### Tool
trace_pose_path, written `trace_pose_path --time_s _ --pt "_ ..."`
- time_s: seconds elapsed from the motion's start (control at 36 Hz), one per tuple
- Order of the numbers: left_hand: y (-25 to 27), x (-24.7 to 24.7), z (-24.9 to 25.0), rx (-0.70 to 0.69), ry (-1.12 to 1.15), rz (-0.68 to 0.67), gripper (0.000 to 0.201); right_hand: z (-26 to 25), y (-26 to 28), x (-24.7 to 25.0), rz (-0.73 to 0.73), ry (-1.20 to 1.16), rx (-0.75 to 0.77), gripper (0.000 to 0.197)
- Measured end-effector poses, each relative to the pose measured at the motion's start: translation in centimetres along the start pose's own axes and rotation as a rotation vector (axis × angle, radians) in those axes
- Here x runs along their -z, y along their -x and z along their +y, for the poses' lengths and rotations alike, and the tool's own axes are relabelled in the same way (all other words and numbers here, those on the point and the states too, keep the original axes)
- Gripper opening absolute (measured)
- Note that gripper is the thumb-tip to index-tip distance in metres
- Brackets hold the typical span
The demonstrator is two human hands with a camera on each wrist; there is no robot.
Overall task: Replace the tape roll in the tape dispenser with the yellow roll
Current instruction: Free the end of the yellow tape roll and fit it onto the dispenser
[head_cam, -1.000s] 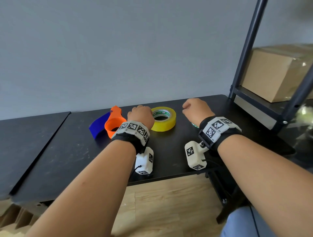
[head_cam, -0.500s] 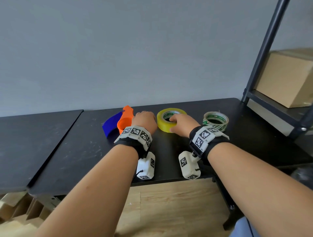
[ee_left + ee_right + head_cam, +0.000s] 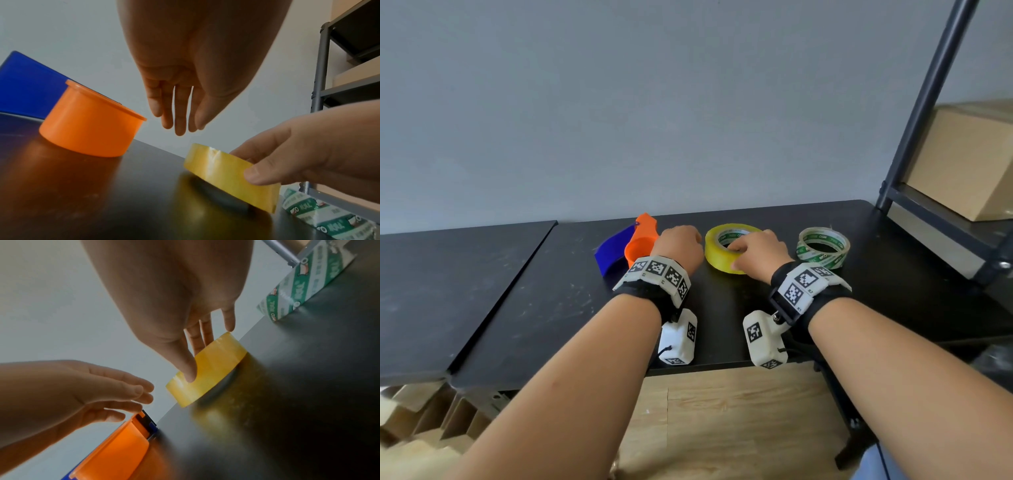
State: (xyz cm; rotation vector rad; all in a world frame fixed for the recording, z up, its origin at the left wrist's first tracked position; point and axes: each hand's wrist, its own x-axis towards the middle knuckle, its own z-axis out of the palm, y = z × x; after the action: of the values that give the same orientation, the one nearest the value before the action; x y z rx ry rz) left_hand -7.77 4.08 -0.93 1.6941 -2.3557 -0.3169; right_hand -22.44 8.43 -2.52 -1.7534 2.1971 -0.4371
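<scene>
The yellow tape roll (image 3: 717,257) is on the black table (image 3: 551,308), tilted with one edge raised in the left wrist view. My right hand (image 3: 743,253) pinches it, thumb (image 3: 189,369) on the outer face and fingers inside the core. The orange tape dispenser (image 3: 642,245) with its blue blade guard (image 3: 611,251) stands just left, its drum bare. My left hand (image 3: 180,128) hovers between the drum (image 3: 90,123) and the yellow roll (image 3: 222,172), fingers straight and holding nothing.
A clear roll printed green and white (image 3: 823,248) lies flat to the right of the yellow one. A dark metal shelf frame (image 3: 928,102) with a cardboard box (image 3: 962,164) stands at the right. A second black table (image 3: 448,274) adjoins on the left.
My right hand moved left from the green and white roll onto the yellow roll and now pinches it. The left hand stayed by the dispenser.
</scene>
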Motion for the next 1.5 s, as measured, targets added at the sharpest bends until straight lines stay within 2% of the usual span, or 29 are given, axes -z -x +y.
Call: trace_pose_path --time_s 0.08,0.17,0.25,0.36,0.47,0.64,0.75,0.97,1.06,1.22,1.33,1.42,1.5 --pt "0.1 0.2 0.1 0.008 0.064 -0.005 0.034 -0.3 0.4 0.5 0.021 -0.149 -0.032 0.046" --pt "0.2 0.0 0.2 0.025 0.113 -0.016 0.039 -0.4 0.6 0.8 0.079 -0.412 -0.04 0.048" --pt "0.0 -0.1 0.4 0.038 0.158 -0.014 0.043 -0.8 1.4 1.7 0.123 -0.616 -0.02 0.033" --pt "-0.7 0.1 0.7 0.105 0.428 0.012 0.045 -0.7 1.4 2.2 0.105 -0.875 -0.032 0.035" --pt "-0.9 0.3 1.2 0.134 0.725 0.066 0.039 -1.0 1.6 1.9 0.092 -0.992 -0.037 0.035" --pt "-0.7 0.8 1.6 0.145 0.861 0.011 0.04 -1.2 1.6 2.1 0.009 -1.026 -0.054 0.019" --pt "-0.6 0.5 1.5 0.118 0.898 0.003 0.036 -1.2 1.6 2.2 -0.002 -1.038 -0.082 0.028" --pt "0.0 0.1 2.4 0.03 0.887 -0.044 0.021 -1.2 1.5 2.6 -0.002 -1.074 -0.119 0.021" --pt "0.1 0.0 2.6 0.027 0.889 -0.034 0.021 -1.1 1.5 2.6 -0.001 -1.083 -0.117 0.023" --pt "-0.2 -0.2 2.4 0.026 0.848 -0.009 0.031 -1.1 1.3 2.5 0.013 -1.078 -0.143 0.011" --pt "-0.3 -0.4 2.3 0.02 0.841 0.041 0.032 -1.0 1.1 2.4 0.029 -1.022 -0.163 0.017" --pt "-0.4 -0.5 2.4 0.025 0.833 0.078 0.032 -0.5 0.8 2.2 0.045 -0.971 -0.18 0.014" --pt "-0.8 -0.5 2.4 0.059 0.828 0.127 0.03 -0.3 1.1 1.8 0.001 -0.909 -0.158 0.02"
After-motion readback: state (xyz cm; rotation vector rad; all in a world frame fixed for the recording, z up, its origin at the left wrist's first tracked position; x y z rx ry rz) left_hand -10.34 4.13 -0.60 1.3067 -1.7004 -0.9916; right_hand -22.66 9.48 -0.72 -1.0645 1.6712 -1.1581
